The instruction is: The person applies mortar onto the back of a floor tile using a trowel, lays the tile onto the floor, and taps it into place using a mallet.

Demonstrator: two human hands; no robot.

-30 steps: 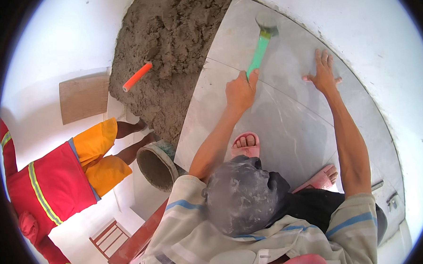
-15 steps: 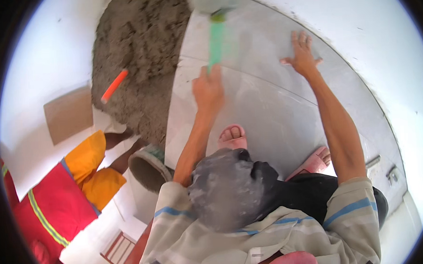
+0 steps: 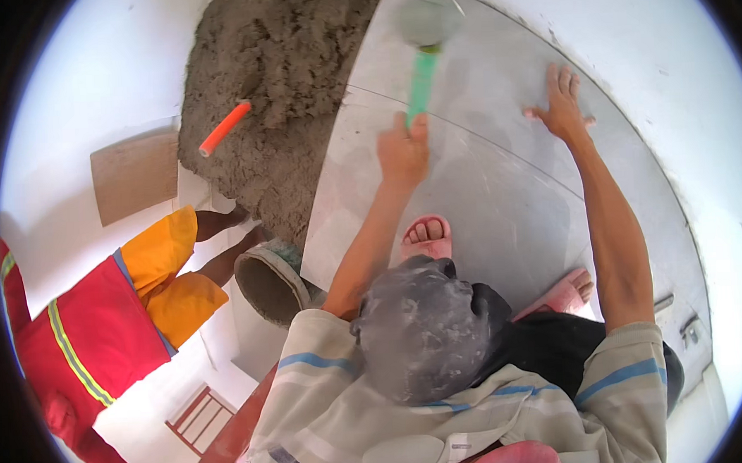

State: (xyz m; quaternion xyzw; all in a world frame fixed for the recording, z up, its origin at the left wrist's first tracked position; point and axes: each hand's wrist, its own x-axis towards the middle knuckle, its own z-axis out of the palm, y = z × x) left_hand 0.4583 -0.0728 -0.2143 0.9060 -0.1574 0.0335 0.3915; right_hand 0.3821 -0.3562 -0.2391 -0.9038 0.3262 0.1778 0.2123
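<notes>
My left hand (image 3: 403,157) is closed around the green handle of a mallet (image 3: 421,82). The mallet's pale round head is over the far part of the large grey floor tiles (image 3: 502,201), blurred by motion; I cannot tell whether it touches them. Flat on the tile near the wall, with fingers spread, lies my right hand (image 3: 563,111), holding nothing. To the left of the tiles is a bed of rough wet mortar (image 3: 285,61). A tool with an orange handle (image 3: 225,129) rests on the mortar, its other end hard to make out.
A bucket (image 3: 267,290) stands by the tile edge at left. Beyond it is a person (image 3: 102,326) in a red top and orange shorts. A brown board (image 3: 136,175) leans at the left wall. Small metal pieces (image 3: 688,331) lie at right, near the white wall (image 3: 671,78).
The whole view has shifted, moving the scene slightly right and down. The mallet in my left hand has swung a little; my right hand stays flat on the tile.
</notes>
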